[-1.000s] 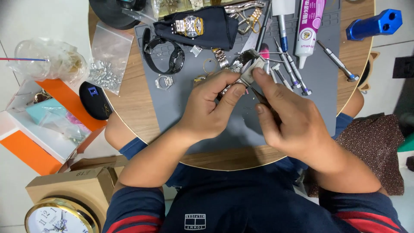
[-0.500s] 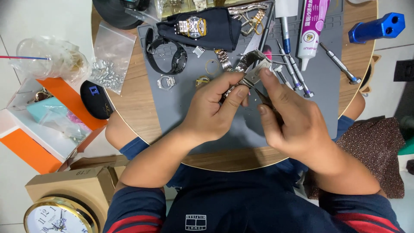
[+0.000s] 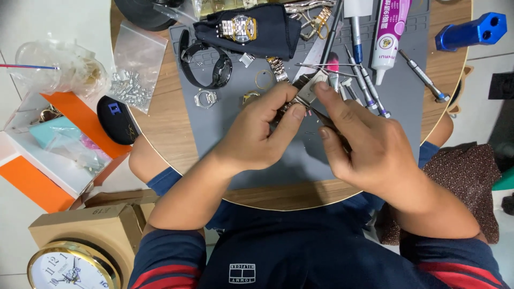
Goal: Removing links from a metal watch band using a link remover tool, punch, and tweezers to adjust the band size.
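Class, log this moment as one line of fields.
left hand: pinches metal watch band | right hand: fingertip on band, holds thin tool | surface: grey mat | nearby: black watch

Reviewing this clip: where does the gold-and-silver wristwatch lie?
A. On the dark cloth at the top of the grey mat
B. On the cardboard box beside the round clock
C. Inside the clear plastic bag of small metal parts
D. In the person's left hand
A: the gold-and-silver wristwatch rests on the dark cloth at the far end of the grey mat, apart from both hands, which work a metal watch band nearer the middle.
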